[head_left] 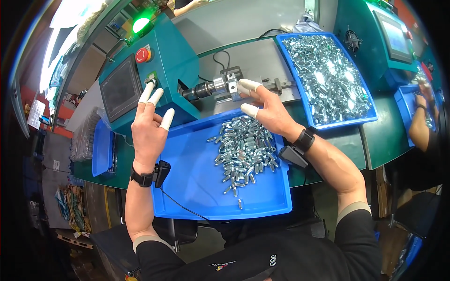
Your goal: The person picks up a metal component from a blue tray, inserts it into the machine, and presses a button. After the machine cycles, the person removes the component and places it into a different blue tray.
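Observation:
My left hand (149,129) reaches up to the teal machine (176,61); its fingers are stretched out, with the fingertips at a small metal knob or switch (151,81). White finger cots cover several fingertips on both hands. My right hand (274,111) is at a silver clamp block (232,85), in line with the dark spindle (199,91). Its index finger and thumb are apart, and no part shows between them. Whether the fingertips touch the block I cannot tell. Below both hands, small shiny metal fittings (243,147) lie heaped in a blue tray (187,189).
A second blue tray (344,122), full of similar fittings, stands to the right. The machine carries a dark screen (121,86), a red stop button (143,55) and a lit green lamp (141,25). At far right, another person's arm (420,124) reaches into a blue bin (403,105).

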`<state>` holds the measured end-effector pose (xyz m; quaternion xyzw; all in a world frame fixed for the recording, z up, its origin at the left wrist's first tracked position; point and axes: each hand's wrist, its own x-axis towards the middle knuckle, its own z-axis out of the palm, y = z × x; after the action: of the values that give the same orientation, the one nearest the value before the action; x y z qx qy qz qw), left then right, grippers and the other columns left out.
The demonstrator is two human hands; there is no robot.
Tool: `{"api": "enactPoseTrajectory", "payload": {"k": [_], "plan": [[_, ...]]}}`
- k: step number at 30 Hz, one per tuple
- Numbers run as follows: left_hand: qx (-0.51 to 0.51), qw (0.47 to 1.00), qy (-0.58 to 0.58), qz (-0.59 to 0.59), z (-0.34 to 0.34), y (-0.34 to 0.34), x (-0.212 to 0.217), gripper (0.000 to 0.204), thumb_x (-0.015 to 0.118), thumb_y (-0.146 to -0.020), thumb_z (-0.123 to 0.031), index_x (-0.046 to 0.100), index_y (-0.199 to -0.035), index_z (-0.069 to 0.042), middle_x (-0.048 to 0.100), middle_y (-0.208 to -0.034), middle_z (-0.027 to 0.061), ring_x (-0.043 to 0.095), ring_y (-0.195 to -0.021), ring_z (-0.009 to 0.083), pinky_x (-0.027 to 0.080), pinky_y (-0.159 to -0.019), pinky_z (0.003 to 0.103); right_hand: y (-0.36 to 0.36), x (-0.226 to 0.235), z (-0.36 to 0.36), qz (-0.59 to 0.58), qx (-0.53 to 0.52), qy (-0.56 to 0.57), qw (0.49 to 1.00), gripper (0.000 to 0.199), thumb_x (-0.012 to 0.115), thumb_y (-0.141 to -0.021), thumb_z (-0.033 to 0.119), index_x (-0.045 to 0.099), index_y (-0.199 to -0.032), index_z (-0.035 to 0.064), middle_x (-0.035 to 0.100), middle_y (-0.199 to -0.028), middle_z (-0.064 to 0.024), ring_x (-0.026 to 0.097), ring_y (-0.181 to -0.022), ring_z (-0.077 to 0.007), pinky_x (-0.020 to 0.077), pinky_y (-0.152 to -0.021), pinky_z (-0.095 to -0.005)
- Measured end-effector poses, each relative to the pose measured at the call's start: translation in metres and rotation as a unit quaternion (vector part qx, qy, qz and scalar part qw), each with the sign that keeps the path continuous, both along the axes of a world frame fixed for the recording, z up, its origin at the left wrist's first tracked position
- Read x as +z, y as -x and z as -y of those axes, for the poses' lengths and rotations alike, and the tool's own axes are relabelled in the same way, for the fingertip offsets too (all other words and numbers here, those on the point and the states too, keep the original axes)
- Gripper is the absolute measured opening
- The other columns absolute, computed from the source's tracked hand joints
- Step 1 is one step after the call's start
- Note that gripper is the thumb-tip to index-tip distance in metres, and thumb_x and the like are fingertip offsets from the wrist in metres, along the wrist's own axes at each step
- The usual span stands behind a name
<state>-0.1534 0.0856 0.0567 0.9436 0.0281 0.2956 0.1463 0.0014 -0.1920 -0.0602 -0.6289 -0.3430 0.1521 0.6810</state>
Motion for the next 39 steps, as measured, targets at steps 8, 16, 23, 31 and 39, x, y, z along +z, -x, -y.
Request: {"api": "enactPoseTrajectory", "payload": {"k": [8, 16, 23, 31, 39], "plan": [[0.002, 1.0, 0.003, -0.002, 0.002, 0.0005, 0.0015, 0.052, 0.082, -0.091, -0.005, 0.068, -0.142, -0.004, 0.059, -0.159, 0.0135, 0.063, -0.06, 0.0123, 0.058, -0.064, 0.029, 0.0007, -0.0002, -0.0002, 0.0, -0.006, -0.002, 1.0, 0.073, 0.073, -0.1, 0.01, 0.04, -0.166, 0.0019, 0.058, -0.159, -0.0171, 0.059, -0.143, -0.0257, 0.0486, -0.119, -0.0414], [0.001, 1.0, -0.006, 0.002, 0.0022, -0.0002, 0.0003, 0.052, 0.082, -0.091, -0.004, 0.069, -0.141, -0.004, 0.059, -0.159, 0.0126, 0.064, -0.061, 0.0126, 0.058, -0.064, 0.029, 0.0007, 0.0005, 0.0008, 0.0, -0.003, -0.003, 1.0, 0.072, 0.073, -0.1, 0.01, 0.042, -0.165, 0.002, 0.058, -0.159, -0.0182, 0.059, -0.143, -0.0258, 0.0494, -0.117, -0.0406], [0.003, 1.0, 0.001, 0.005, 0.0003, 0.0, -0.0017, 0.052, 0.082, -0.091, -0.003, 0.069, -0.141, -0.004, 0.059, -0.16, 0.0126, 0.063, -0.061, 0.0123, 0.058, -0.064, 0.029, 0.0006, 0.0002, -0.001, 0.006, -0.004, 0.003, 1.0, 0.072, 0.073, -0.1, 0.01, 0.042, -0.165, 0.0021, 0.058, -0.16, -0.0186, 0.059, -0.143, -0.026, 0.0499, -0.117, -0.0403], [0.002, 1.0, 0.007, 0.003, 0.0042, 0.0, -0.0017, 0.05, 0.081, -0.092, -0.003, 0.07, -0.14, -0.002, 0.057, -0.162, 0.0118, 0.058, -0.063, 0.0094, 0.054, -0.062, 0.026, 0.0004, 0.0033, 0.0, -0.002, 0.001, 0.002, 1.0, 0.073, 0.072, -0.1, 0.011, 0.041, -0.165, 0.0015, 0.057, -0.161, -0.0193, 0.059, -0.144, -0.0262, 0.0494, -0.117, -0.0407], [0.001, 1.0, -0.006, 0.006, 0.004, 0.0003, -0.0013, 0.051, 0.082, -0.09, -0.003, 0.07, -0.14, -0.004, 0.058, -0.161, 0.0129, 0.061, -0.06, 0.0113, 0.057, -0.063, 0.028, -0.0004, 0.0024, -0.0006, 0.0, 0.011, -0.005, 1.0, 0.074, 0.072, -0.1, 0.011, 0.04, -0.165, 0.0008, 0.056, -0.162, -0.0188, 0.058, -0.145, -0.0264, 0.0491, -0.117, -0.0408]]}}
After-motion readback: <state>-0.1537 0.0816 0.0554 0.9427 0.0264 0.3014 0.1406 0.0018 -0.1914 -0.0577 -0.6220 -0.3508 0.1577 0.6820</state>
